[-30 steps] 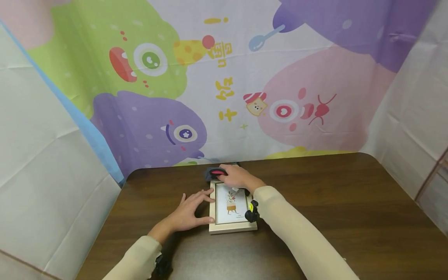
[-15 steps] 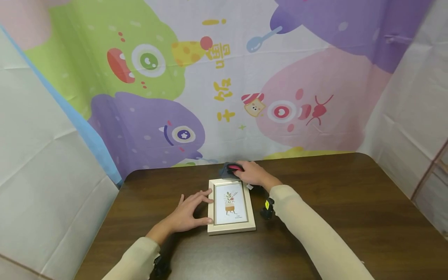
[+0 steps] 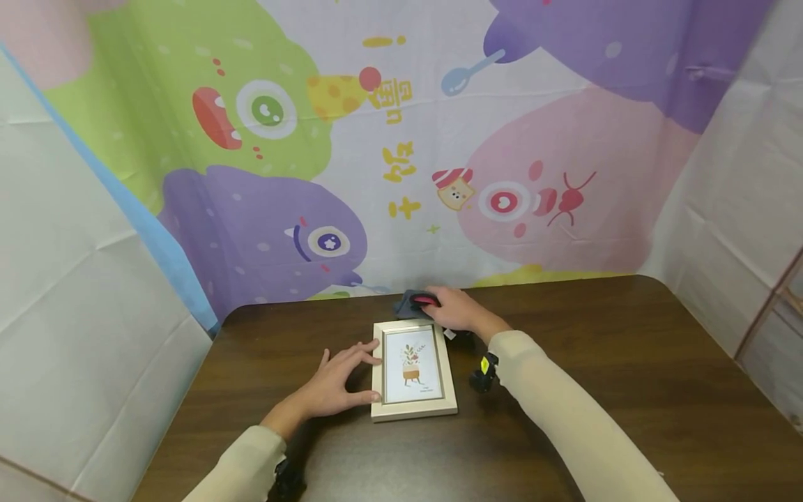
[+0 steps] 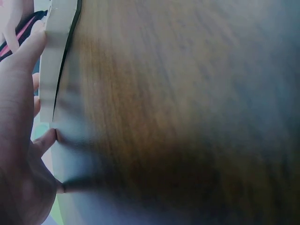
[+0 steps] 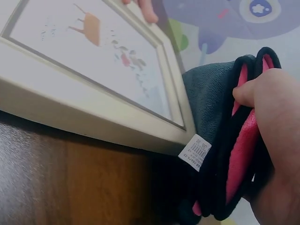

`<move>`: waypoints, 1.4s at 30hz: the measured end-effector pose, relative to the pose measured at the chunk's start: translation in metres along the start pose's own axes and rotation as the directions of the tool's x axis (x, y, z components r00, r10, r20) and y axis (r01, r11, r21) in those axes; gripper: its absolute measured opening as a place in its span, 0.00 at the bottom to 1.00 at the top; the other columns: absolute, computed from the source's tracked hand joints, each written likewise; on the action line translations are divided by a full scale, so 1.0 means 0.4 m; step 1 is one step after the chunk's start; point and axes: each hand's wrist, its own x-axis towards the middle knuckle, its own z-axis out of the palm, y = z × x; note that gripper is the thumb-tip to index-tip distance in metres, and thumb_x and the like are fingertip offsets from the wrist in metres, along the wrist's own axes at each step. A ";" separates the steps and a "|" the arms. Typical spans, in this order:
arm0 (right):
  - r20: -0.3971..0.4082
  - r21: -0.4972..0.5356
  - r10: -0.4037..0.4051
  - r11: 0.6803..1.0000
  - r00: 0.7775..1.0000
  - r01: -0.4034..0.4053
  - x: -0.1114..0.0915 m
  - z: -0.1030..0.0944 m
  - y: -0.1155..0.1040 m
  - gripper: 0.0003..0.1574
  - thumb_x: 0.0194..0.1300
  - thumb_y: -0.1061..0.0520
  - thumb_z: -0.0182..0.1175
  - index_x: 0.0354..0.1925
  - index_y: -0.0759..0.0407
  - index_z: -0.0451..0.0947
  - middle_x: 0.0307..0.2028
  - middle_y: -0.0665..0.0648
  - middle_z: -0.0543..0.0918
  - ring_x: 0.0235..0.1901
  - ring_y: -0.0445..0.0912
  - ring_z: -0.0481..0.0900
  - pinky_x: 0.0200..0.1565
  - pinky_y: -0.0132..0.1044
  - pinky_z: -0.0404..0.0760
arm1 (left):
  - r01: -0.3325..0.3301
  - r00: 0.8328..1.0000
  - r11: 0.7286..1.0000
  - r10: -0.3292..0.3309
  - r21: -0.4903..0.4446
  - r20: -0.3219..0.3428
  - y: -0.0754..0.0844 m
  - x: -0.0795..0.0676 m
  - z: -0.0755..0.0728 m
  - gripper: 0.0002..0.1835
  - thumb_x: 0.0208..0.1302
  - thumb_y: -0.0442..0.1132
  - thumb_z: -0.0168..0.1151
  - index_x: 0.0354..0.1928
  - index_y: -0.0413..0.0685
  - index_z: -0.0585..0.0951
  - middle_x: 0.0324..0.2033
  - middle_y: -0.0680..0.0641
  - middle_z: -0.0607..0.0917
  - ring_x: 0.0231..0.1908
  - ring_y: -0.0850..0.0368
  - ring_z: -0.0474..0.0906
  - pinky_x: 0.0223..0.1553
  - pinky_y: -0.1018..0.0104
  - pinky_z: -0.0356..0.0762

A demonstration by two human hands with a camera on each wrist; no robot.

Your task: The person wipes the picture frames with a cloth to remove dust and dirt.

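Observation:
A cream picture frame lies face up on the table, with a plant-pot print behind its front. My left hand touches the frame's left edge with the thumb and spread fingertips. At the frame's far edge, my right hand holds a folded cloth, dark grey outside and pink within. The right wrist view shows the cloth's black edging and a white tag beside the frame's corner. There the thumb lies over the folds; the other fingers are mostly hidden.
The dark brown wooden table has its back edge just behind the cloth. A cartoon-printed curtain hangs behind it, with pale side panels at left and right. A black wrist camera sits below the right wrist.
My right hand, with the cloth, has moved right from over the frame's upper part to its far right corner, uncovering the print. The left hand stays at the left edge.

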 end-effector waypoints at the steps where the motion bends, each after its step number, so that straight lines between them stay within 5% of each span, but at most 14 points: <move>1: 0.004 0.005 -0.014 1.000 1.000 0.014 -0.004 -0.010 -0.002 0.26 0.84 0.42 0.59 0.72 0.48 0.81 0.56 0.55 0.92 0.45 0.49 0.86 0.55 0.48 0.84 | 0.000 1.000 1.000 0.000 -0.009 -0.002 0.000 -0.001 0.000 0.31 0.69 0.59 0.78 0.69 0.58 0.83 0.86 0.45 0.71 0.85 0.26 0.65 0.73 0.00 0.38; 9: -0.024 0.094 -0.071 0.993 0.997 0.073 -0.057 -0.108 -0.039 0.23 0.85 0.44 0.59 0.67 0.55 0.80 0.40 0.56 0.85 0.34 0.48 0.80 0.42 0.45 0.79 | -0.023 0.999 1.000 0.023 -0.017 -0.030 -0.003 -0.004 0.003 0.32 0.68 0.64 0.78 0.67 0.60 0.83 0.85 0.46 0.73 0.83 0.25 0.67 0.71 0.00 0.41; 16: -0.019 0.098 -0.057 0.993 0.998 0.059 -0.170 -0.225 -0.175 0.21 0.85 0.53 0.58 0.68 0.61 0.80 0.43 0.60 0.85 0.37 0.50 0.80 0.49 0.48 0.80 | 0.023 1.000 1.000 -0.023 -0.001 0.015 -0.001 0.002 -0.002 0.31 0.70 0.59 0.78 0.69 0.57 0.82 0.87 0.45 0.70 0.86 0.27 0.64 0.75 0.02 0.37; 23: -0.044 0.081 -0.110 0.990 0.993 0.113 -0.230 -0.253 -0.200 0.12 0.85 0.56 0.60 0.59 0.60 0.80 0.40 0.58 0.84 0.39 0.50 0.78 0.49 0.47 0.77 | 0.022 1.000 1.000 -0.022 0.002 0.015 -0.001 -0.001 -0.001 0.31 0.70 0.58 0.79 0.70 0.56 0.82 0.87 0.46 0.70 0.86 0.28 0.64 0.75 0.02 0.38; 29: -0.057 0.057 -0.164 0.984 0.985 0.168 -0.275 -0.270 -0.217 0.18 0.84 0.57 0.61 0.65 0.60 0.82 0.48 0.60 0.90 0.43 0.50 0.81 0.51 0.49 0.81 | 0.023 1.000 1.000 -0.023 -0.005 0.014 -0.001 0.000 0.000 0.31 0.69 0.58 0.79 0.69 0.57 0.82 0.87 0.46 0.70 0.86 0.28 0.63 0.75 0.02 0.37; 42: -0.032 0.031 -0.281 0.959 0.959 0.282 -0.362 -0.256 -0.266 0.18 0.81 0.60 0.64 0.65 0.55 0.82 0.45 0.55 0.93 0.40 0.46 0.84 0.50 0.45 0.85 | 0.001 1.000 1.000 -0.001 -0.016 0.001 -0.006 -0.002 0.005 0.31 0.70 0.58 0.78 0.69 0.57 0.82 0.87 0.45 0.71 0.86 0.26 0.64 0.74 0.01 0.37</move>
